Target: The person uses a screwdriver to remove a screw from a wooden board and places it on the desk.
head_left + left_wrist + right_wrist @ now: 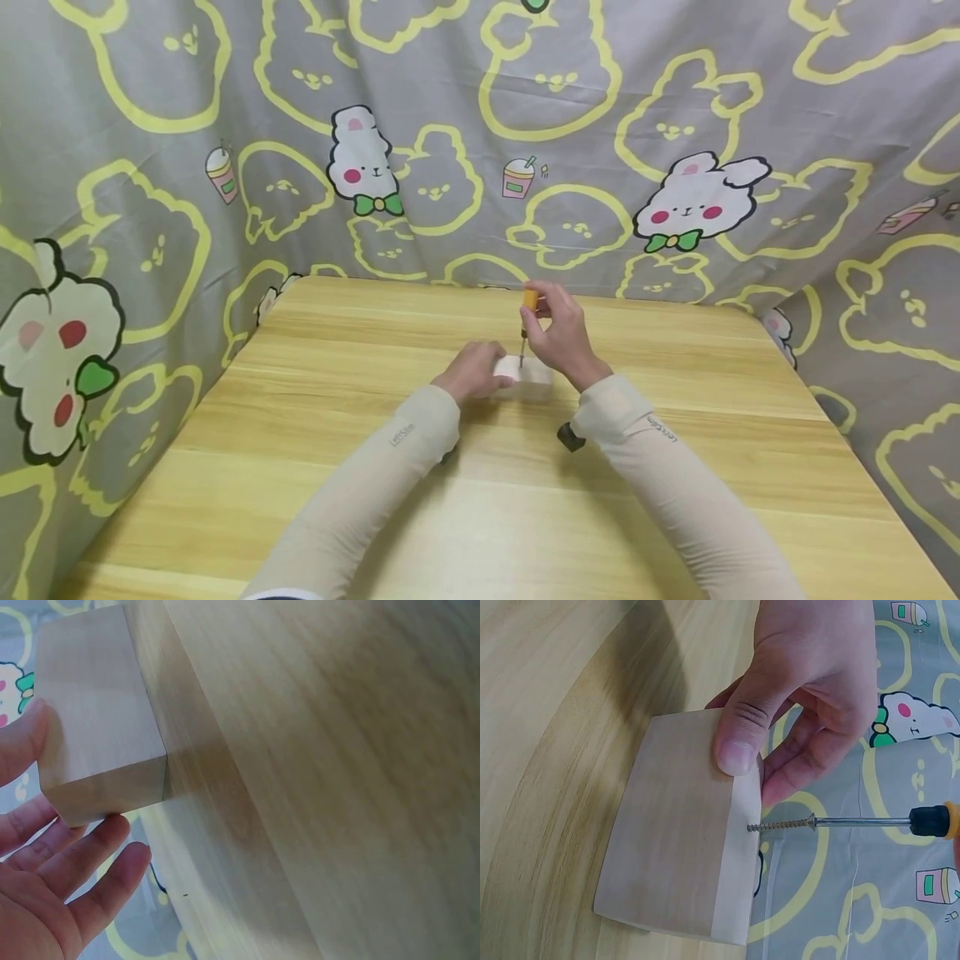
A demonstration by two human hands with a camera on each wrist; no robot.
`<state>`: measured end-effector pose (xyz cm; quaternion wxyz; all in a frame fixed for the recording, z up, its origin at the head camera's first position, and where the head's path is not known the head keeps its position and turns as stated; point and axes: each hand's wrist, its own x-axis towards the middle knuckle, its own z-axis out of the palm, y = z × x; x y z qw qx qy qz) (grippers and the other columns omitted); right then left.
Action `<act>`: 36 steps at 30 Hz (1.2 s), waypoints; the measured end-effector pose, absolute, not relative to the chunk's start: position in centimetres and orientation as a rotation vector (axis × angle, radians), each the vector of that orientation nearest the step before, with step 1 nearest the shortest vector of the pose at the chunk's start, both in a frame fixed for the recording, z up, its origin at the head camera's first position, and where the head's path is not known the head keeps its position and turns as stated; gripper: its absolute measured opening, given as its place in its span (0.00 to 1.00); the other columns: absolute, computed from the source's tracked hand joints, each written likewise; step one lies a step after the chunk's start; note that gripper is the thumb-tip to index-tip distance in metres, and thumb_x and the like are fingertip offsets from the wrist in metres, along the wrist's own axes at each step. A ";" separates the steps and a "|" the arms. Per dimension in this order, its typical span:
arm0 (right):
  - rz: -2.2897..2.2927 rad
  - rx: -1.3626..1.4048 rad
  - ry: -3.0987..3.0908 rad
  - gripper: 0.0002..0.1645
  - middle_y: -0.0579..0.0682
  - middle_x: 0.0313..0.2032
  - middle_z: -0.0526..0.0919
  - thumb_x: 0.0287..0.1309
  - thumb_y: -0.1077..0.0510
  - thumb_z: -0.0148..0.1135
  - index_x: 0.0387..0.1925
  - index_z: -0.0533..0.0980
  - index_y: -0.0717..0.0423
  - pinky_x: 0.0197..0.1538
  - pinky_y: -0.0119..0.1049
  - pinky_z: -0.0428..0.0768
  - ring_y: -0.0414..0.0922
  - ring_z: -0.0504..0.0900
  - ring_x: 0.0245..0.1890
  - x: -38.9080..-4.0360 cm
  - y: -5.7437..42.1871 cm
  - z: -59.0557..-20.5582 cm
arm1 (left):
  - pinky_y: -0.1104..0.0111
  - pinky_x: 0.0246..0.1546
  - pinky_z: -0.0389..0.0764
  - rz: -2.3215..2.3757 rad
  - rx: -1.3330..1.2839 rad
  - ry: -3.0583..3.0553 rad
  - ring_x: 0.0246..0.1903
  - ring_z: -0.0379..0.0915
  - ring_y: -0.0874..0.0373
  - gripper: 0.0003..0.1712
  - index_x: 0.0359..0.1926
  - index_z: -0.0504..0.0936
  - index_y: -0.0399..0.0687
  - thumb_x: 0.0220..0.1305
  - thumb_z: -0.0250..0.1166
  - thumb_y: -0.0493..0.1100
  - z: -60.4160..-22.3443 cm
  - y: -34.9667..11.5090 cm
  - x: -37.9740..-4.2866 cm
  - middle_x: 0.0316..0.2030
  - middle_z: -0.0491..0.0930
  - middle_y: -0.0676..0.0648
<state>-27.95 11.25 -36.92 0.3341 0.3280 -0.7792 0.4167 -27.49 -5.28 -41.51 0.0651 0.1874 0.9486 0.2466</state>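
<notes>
A pale wooden block (536, 379) rests on the table, with my left hand (472, 369) gripping its left end. In the left wrist view, the thumb presses one side of the block (97, 705) and fingers touch its end and far side. My right hand (564, 332) pinches the orange handle of a screwdriver (530, 298) held upright above the block. The right wrist view shows the screwdriver's metal shaft (862, 822) with its tip at the head of a screw (784, 824). The screw's point meets the block's narrow top face, most of its thread exposed.
The wood-grain table (300, 467) runs back to a grey curtain (450, 100) with yellow cartoon outlines, which also hangs at both sides. A black wrist-worn piece (572, 437) sits under the right forearm.
</notes>
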 end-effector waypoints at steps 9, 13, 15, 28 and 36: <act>1.098 0.880 -2.011 0.25 0.61 0.39 0.76 0.52 0.70 0.69 0.52 0.71 0.66 0.32 0.41 0.85 0.54 0.83 0.34 -28.2 11.2 -37.5 | 0.61 0.57 0.74 0.718 0.597 2.875 0.54 0.75 0.48 0.32 0.57 0.76 0.36 0.58 0.72 0.51 -41.6 -5.4 -27.5 0.54 0.79 0.41; 1.107 0.879 -2.002 0.24 0.62 0.39 0.76 0.54 0.72 0.66 0.52 0.70 0.66 0.33 0.40 0.85 0.54 0.84 0.33 -28.1 11.1 -37.6 | 0.61 0.57 0.74 0.729 0.596 2.872 0.54 0.75 0.48 0.32 0.57 0.76 0.36 0.58 0.72 0.51 -41.6 -5.4 -27.4 0.53 0.79 0.40; 1.104 0.880 -1.996 0.23 0.62 0.39 0.76 0.55 0.72 0.65 0.53 0.70 0.65 0.33 0.42 0.85 0.54 0.84 0.33 -28.1 11.1 -37.6 | 0.61 0.57 0.74 0.736 0.594 2.873 0.54 0.75 0.48 0.32 0.57 0.77 0.36 0.58 0.72 0.51 -41.6 -5.3 -27.4 0.54 0.79 0.40; 1.127 0.876 -1.966 0.21 0.64 0.42 0.74 0.54 0.74 0.59 0.52 0.71 0.67 0.36 0.39 0.85 0.56 0.81 0.36 -28.1 10.9 -37.7 | 0.62 0.55 0.75 0.755 0.579 2.871 0.52 0.76 0.49 0.31 0.56 0.77 0.36 0.58 0.72 0.51 -41.6 -5.3 -27.5 0.52 0.80 0.41; 1.138 0.912 -1.957 0.23 0.64 0.40 0.75 0.55 0.76 0.55 0.54 0.68 0.67 0.36 0.40 0.85 0.56 0.83 0.36 -28.0 10.7 -37.7 | 0.63 0.53 0.76 0.756 0.589 2.878 0.49 0.76 0.50 0.31 0.56 0.77 0.36 0.58 0.72 0.50 -41.7 -5.3 -27.5 0.51 0.80 0.41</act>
